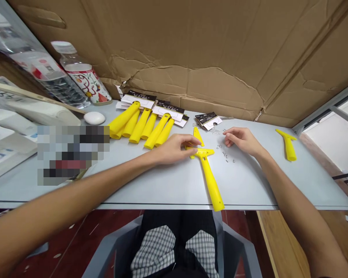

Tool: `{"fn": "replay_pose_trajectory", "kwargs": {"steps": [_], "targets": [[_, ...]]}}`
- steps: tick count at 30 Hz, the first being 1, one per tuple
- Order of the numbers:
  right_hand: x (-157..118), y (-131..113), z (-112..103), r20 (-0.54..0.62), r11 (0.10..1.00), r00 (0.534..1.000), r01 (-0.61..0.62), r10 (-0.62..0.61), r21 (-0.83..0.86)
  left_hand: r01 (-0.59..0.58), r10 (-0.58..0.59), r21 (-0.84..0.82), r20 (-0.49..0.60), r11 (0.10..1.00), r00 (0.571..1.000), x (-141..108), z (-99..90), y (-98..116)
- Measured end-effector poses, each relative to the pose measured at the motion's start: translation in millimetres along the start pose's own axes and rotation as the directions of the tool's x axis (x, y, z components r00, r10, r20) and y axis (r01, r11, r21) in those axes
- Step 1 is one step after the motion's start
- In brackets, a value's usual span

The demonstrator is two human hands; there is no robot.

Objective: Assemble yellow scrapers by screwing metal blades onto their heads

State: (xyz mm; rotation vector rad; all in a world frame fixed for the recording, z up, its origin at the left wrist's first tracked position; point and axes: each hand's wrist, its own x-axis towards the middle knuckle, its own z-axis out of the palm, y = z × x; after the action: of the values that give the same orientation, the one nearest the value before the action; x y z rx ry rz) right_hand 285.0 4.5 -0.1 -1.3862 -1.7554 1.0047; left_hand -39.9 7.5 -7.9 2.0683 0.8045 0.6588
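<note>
A yellow plastic scraper handle with a T-shaped head lies on the table, its lower end reaching the front edge. My left hand grips that head at its left side between thumb and fingers. Just beyond it is a flat yellow triangular piece, partly behind my fingertips. My right hand is raised over the table to the right, thumb and fingers pinched together; whatever they may hold is too small to name. Several small silver screws are scattered below those fingertips. Thin metal strips lie behind them.
Several yellow handles with black-and-white cards lie back left. More cards sit at the back centre, and another yellow handle at far right. Bottles and a white mouse-like object stand left. Cardboard walls the back.
</note>
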Motion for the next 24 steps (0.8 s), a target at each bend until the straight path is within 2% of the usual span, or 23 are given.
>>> {"fn": "replay_pose_trajectory", "kwargs": {"steps": [3,6,9,13,15,19,21,24], "targets": [[4,7,4,-0.029,0.975,0.995,0.088,-0.095,-0.207,-0.236,0.220,0.195,0.100,0.952,0.970,-1,2.8,-9],[7,9,12,-0.053,0.856,0.969,0.187,-0.241,-0.482,-0.325,0.309,0.294,0.103,0.899,0.946,-2,7.5,-17],[11,6,24,-0.058,0.695,0.967,0.136,-0.249,-0.706,-0.281,0.292,0.391,0.034,0.876,0.956,-2,10.3,-19],[15,-4,37,-0.057,0.534,0.991,0.015,-0.117,-0.845,-0.156,0.193,0.499,-0.024,0.853,0.981,-2,8.9,-18],[16,-8,40,-0.068,0.512,0.995,-0.022,-0.072,-0.859,-0.117,0.152,0.513,-0.027,0.850,0.988,-2,7.5,-17],[15,-13,38,-0.089,0.548,0.993,-0.035,-0.072,-0.836,-0.087,0.112,0.468,-0.027,0.880,0.993,-1,5.6,-17],[13,-13,34,-0.075,0.546,0.994,-0.016,-0.085,-0.838,-0.076,0.100,0.394,-0.041,0.916,0.994,1,4.5,-17],[10,-12,28,-0.002,0.533,0.993,0.060,-0.114,-0.844,-0.012,0.028,0.191,-0.086,0.982,0.996,2,1.4,-11]]}}
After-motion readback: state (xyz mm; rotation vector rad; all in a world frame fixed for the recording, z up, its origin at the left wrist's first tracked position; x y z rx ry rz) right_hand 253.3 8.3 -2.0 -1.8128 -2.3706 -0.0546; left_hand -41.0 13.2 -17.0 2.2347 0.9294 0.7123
